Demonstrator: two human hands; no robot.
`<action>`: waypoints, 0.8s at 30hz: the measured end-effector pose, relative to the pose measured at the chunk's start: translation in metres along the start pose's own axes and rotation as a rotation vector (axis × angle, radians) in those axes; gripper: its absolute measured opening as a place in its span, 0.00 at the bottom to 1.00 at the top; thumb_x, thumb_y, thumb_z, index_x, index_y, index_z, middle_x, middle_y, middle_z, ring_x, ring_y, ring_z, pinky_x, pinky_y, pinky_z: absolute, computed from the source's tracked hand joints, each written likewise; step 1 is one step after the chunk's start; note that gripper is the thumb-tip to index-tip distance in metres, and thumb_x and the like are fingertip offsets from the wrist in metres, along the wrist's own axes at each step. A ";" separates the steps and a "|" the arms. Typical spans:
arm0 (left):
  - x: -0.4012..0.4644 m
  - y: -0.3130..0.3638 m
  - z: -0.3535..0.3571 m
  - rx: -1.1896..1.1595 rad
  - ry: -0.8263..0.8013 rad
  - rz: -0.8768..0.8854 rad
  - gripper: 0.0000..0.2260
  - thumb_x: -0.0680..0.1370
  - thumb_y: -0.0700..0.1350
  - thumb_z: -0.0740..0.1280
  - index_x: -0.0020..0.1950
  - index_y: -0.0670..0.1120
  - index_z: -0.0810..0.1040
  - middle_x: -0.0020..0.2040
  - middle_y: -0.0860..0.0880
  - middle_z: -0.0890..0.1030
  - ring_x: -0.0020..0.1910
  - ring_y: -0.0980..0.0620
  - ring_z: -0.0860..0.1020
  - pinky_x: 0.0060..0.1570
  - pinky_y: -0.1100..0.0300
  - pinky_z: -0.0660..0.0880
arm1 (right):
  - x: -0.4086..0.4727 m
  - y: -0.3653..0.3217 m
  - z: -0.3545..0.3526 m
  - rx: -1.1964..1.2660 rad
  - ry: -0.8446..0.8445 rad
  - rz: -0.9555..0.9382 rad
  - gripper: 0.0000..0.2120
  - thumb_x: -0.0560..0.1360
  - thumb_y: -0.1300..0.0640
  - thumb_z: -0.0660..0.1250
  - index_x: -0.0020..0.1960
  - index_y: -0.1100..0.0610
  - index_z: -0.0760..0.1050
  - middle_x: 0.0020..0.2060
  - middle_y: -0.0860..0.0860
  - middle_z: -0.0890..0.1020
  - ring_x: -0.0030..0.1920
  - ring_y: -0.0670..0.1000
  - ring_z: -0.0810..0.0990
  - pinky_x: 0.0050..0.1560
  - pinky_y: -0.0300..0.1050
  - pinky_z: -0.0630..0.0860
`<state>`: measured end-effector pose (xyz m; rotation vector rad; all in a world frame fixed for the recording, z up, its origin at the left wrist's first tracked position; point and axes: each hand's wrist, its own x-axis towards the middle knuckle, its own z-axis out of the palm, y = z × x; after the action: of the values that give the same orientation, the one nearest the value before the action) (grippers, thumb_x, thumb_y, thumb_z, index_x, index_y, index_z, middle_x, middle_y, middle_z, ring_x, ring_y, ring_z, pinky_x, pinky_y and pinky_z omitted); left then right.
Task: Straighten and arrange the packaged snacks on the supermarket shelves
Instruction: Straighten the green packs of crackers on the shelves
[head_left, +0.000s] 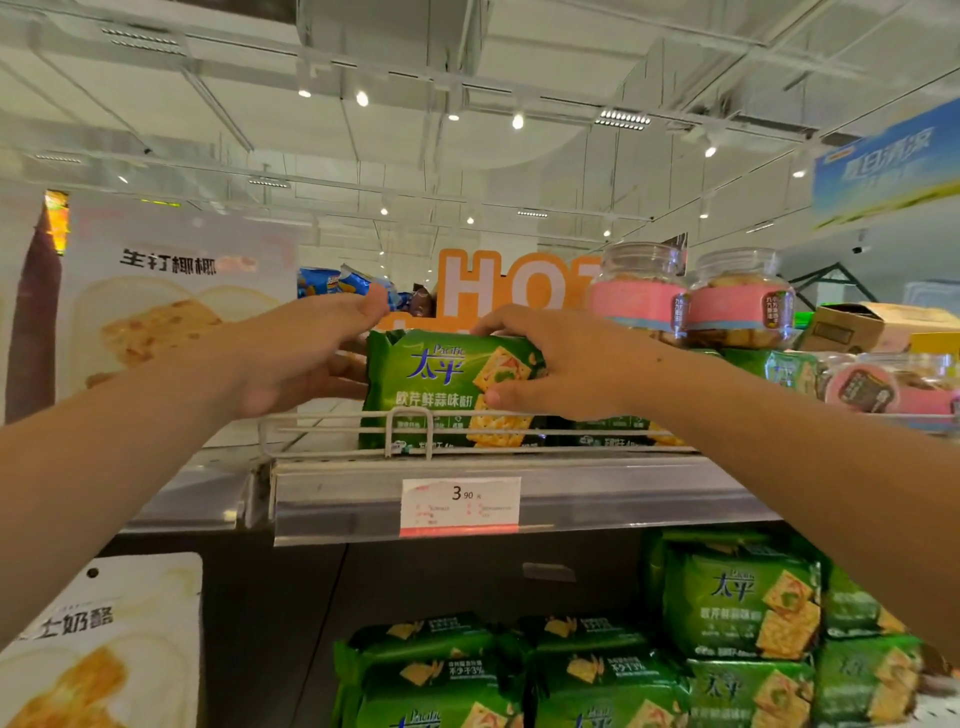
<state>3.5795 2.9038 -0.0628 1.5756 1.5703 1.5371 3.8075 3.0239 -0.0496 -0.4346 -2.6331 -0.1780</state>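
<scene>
1. Two bare forearms of yours reach up and forward from the lower corners toward the top shelf, whose front strip carries a price tag reading 3.90.
2. Below that shelf, nearest you, green cracker packs are stacked on the lower shelf, some lying flat and some standing, and a white snack bag hangs at the lower left.
3. Your right hand grips the green cracker packet at its right end, fingers curled over the top edge and the thumb pressed on the front face.
4. Your left hand is at the packet's left end with the thumb raised above it; the fingers pass behind the packet, so you cannot tell whether they hold it or only touch it.
5. The packet stands upright on the top shelf just behind the white wire rail, with more green packs to its right.
6. Farther right stand two clear jars with pink labels, and a third lies on its side.
7. Behind the packet rises an orange sign, and blue snack bags lie beyond your left hand.
</scene>
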 end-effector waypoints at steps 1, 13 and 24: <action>0.000 -0.001 0.000 0.050 -0.052 0.003 0.21 0.64 0.69 0.70 0.50 0.58 0.83 0.47 0.50 0.85 0.46 0.48 0.84 0.41 0.57 0.80 | 0.000 0.000 0.000 -0.003 0.002 -0.005 0.27 0.74 0.41 0.68 0.69 0.41 0.62 0.47 0.40 0.76 0.39 0.37 0.77 0.41 0.37 0.75; -0.005 0.008 0.023 0.438 -0.095 0.067 0.44 0.39 0.75 0.73 0.53 0.63 0.73 0.48 0.56 0.83 0.46 0.55 0.83 0.49 0.58 0.78 | -0.002 0.014 0.008 -0.016 0.066 -0.022 0.28 0.74 0.43 0.68 0.70 0.41 0.62 0.48 0.36 0.72 0.42 0.35 0.74 0.39 0.32 0.69; -0.014 0.006 0.030 0.618 0.260 0.451 0.37 0.65 0.66 0.74 0.70 0.61 0.63 0.67 0.60 0.66 0.62 0.58 0.69 0.62 0.55 0.70 | -0.022 0.018 0.011 -0.033 0.173 0.006 0.38 0.75 0.38 0.64 0.78 0.45 0.48 0.75 0.48 0.63 0.71 0.50 0.65 0.63 0.42 0.61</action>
<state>3.6120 2.9010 -0.0716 2.2623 2.0800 1.6175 3.8272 3.0370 -0.0683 -0.4190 -2.4625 -0.2463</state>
